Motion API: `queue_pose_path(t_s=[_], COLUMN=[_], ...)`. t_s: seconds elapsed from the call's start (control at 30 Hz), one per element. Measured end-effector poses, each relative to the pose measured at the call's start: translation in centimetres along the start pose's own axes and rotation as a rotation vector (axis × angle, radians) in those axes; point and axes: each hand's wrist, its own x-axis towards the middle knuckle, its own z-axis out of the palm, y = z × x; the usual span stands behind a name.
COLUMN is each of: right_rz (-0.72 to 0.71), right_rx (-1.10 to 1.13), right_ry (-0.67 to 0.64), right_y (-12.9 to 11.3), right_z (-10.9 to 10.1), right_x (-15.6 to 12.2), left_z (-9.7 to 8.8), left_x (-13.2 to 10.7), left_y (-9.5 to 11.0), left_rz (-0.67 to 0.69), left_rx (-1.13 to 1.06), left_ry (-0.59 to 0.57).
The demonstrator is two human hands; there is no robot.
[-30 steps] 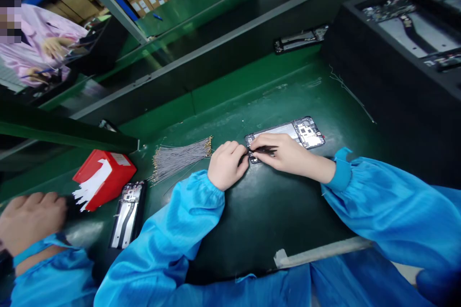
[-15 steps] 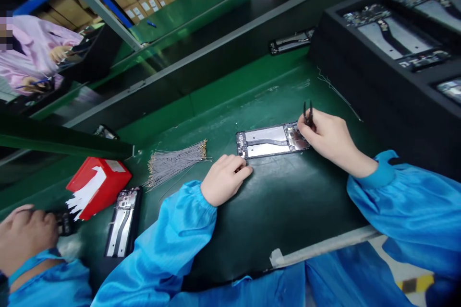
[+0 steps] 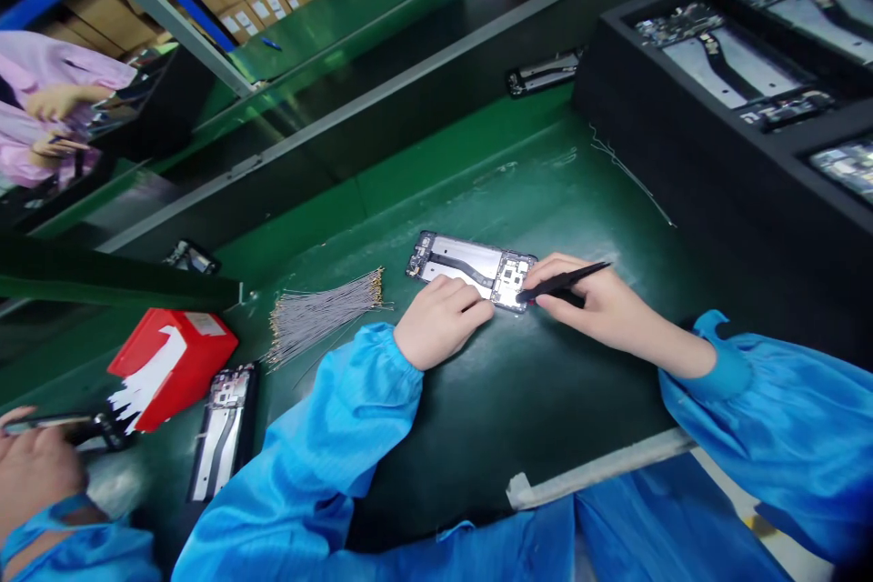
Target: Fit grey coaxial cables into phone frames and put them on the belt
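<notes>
An opened phone [image 3: 456, 253] lies at a slant on the green bench, its silver back plate, dark flex cable and circuit board [image 3: 510, 280] exposed. My left hand [image 3: 442, 318] has its fingers curled on the phone's near edge, and the fingertips are partly hidden. In my right hand [image 3: 593, 298] is a pair of black tweezers [image 3: 569, 279], gripped low with the tips down at the near corner of the circuit board. Fingers of that hand also reach the phone's right end. Left of my left hand lies a bundle of thin grey cables [image 3: 326, 314] with gold ends.
A red box [image 3: 195, 364] with white paper strips and another opened phone [image 3: 222, 432] lie at the left. Beside them is a co-worker's hand [image 3: 41, 464]. A black tray [image 3: 655, 155] of opened phones stands right. Loose wires [image 3: 634, 173] lie near it.
The phone has shifted left and turned, its right end now nearer me. My right hand has moved left, and the tweezers have swung from pointing up to tips on the board.
</notes>
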Motion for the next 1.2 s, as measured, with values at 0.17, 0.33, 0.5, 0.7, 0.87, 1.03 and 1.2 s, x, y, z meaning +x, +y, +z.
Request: queue_pose_path(t_s=[0.17, 0.33, 0.5, 0.7, 0.87, 1.03, 1.2], right_rz=[0.077, 0.106, 0.123, 0.107, 0.098, 0.085, 0.084], right_rx=[0.035, -0.01, -0.007, -0.01, -0.01, -0.007, -0.009], right_ry=[0.04, 0.033, 0.037, 0.03, 0.025, 0.025, 0.024], right_y=[0.06, -0.14, -0.13, -0.48, -0.34, -0.3, -0.4], right_z=[0.26, 0.15, 0.14, 0.04, 0.05, 0.04, 0.04], right_x=[-0.21, -0.37, -0.4, -0.24, -0.27, -0.22, -0.26], left_z=[0.6, 0.76, 0.77, 0.69, 0.65, 0.62, 0.73], left_x=[0.58, 0.55, 0.46, 0.43, 0.44, 0.48, 0.38], left_y=[0.25, 0.42, 0.48, 0.59, 0.56, 0.53, 0.47], left_rz=[-0.003, -0.041, -0.051, -0.049, -0.043, -0.035, -0.038], left_rx=[-0.001, 0.002, 0.005, 0.006, -0.006, -0.002, -0.009], left_ry=[0.061, 0.077, 0.085, 0.095, 0.089, 0.101, 0.104])
